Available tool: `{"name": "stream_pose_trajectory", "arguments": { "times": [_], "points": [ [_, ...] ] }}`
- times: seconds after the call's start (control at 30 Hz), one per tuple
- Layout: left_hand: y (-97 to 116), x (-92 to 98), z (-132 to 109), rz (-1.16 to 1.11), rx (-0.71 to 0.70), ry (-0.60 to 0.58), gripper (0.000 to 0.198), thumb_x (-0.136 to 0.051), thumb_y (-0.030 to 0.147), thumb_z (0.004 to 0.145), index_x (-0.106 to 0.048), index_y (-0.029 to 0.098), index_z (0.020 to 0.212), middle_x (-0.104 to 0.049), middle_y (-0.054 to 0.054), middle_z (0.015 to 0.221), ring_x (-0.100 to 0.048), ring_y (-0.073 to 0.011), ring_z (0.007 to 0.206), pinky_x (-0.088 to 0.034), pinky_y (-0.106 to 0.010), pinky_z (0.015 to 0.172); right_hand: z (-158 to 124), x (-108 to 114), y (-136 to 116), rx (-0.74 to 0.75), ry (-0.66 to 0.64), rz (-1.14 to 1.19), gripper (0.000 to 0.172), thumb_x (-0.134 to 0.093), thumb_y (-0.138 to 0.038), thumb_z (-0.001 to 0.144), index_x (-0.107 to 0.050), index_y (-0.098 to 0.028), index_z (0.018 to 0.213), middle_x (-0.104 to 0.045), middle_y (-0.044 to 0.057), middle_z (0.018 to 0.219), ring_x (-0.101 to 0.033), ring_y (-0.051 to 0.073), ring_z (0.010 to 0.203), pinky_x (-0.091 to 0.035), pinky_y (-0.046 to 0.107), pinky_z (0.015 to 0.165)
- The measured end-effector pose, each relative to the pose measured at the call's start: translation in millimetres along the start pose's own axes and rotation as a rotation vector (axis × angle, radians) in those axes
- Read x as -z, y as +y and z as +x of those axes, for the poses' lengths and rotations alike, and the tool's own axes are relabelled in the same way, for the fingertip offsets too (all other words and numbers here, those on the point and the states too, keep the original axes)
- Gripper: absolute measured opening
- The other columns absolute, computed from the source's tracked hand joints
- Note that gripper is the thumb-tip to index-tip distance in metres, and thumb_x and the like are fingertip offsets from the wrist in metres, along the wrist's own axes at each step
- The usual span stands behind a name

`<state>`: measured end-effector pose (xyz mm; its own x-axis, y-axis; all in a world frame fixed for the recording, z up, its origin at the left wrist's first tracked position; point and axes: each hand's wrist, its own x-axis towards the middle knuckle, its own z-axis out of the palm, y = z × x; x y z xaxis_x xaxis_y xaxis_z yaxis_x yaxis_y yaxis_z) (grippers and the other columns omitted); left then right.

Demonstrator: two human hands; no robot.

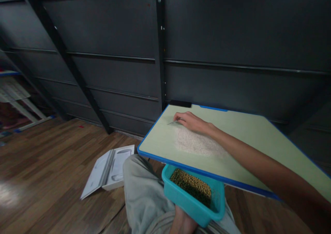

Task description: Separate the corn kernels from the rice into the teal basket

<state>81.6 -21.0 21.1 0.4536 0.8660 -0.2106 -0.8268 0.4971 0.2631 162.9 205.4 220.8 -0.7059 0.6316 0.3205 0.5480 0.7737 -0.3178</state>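
My right hand (190, 121) reaches in from the right over a pale green tabletop with a blue rim (245, 129). Its fingers are closed in a pinch on a thin, pointed metal tool (171, 122), whose tip points left just above the surface; its exact kind is too small to tell. Under and in front of the wrist spreads a thin layer of pale, rice-like grains (193, 142). Below the table's near edge, a teal plastic basket (181, 197) holds yellow beans (198, 184) and dark green beans (184, 183). My left hand does not show; bare skin beneath the basket cannot be identified.
An open white box (117, 170) lies on the wooden floor (59, 168) left of my knee (137, 175). A dark flat object (180, 104) sits at the table's far edge, against a dark panelled wall (116, 30). Another table's white legs (26, 111) stand far left.
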Motion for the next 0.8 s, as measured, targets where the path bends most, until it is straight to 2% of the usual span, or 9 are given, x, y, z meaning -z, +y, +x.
{"name": "stream_pose_trajectory", "arguments": {
  "times": [0.2,0.4,0.53,0.67,0.8],
  "points": [
    [2.3,-21.2,0.2,-0.201,0.045,0.139,0.032,-0.059,0.051,0.081,-0.076,0.033,0.101,-0.077,-0.005,0.107,-0.066,-0.0265,0.108,-0.049,-0.046,0.097,-21.6,15.4,-7.2,0.039,-0.108,0.051,0.020,-0.053,-0.014,0.097,-0.067,-0.025,0.106,-0.074,0.003,0.105,-0.067,0.020,0.094,-0.048,0.031,0.085],
    [2.9,-18.2,-1.6,-0.168,0.040,0.142,0.031,-0.060,0.049,0.081,-0.076,0.032,0.102,-0.077,-0.005,0.108,-0.066,-0.0270,0.108,-0.050,-0.046,0.096,-41.2,25.6,-7.2,0.058,-0.146,0.079,0.025,-0.050,-0.011,0.097,-0.067,-0.025,0.109,-0.074,0.003,0.107,-0.067,0.019,0.097,-0.048,0.032,0.087],
    [3.0,-11.0,-1.9,-0.142,0.009,0.161,0.030,-0.059,0.046,0.082,-0.076,0.031,0.102,-0.078,-0.005,0.100,-0.068,-0.0260,0.103,-0.050,-0.045,0.096,-52.8,33.5,-6.3,0.055,-0.182,0.070,0.028,-0.047,-0.011,0.097,-0.067,-0.026,0.111,-0.073,0.002,0.106,-0.066,0.019,0.097,-0.047,0.032,0.087],
    [0.3,-2.1,1.6,-0.153,-0.011,0.196,0.028,-0.056,0.044,0.085,-0.077,0.032,0.099,-0.079,-0.004,0.092,-0.070,-0.0259,0.099,-0.051,-0.046,0.095,-48.7,36.2,-1.6,0.025,-0.107,0.018,0.025,-0.048,-0.015,0.098,-0.066,-0.025,0.113,-0.073,0.003,0.107,-0.066,0.020,0.095,-0.047,0.032,0.087],
    [-0.5,3.0,1.5,-0.154,0.008,0.188,0.027,-0.055,0.044,0.084,-0.077,0.032,0.095,-0.079,-0.004,0.096,-0.070,-0.0272,0.102,-0.051,-0.048,0.095,-31.9,28.6,5.5,0.000,-0.031,0.009,0.025,-0.048,-0.016,0.098,-0.066,-0.024,0.112,-0.073,0.004,0.111,-0.066,0.020,0.097,-0.047,0.032,0.086]
  ]
}}
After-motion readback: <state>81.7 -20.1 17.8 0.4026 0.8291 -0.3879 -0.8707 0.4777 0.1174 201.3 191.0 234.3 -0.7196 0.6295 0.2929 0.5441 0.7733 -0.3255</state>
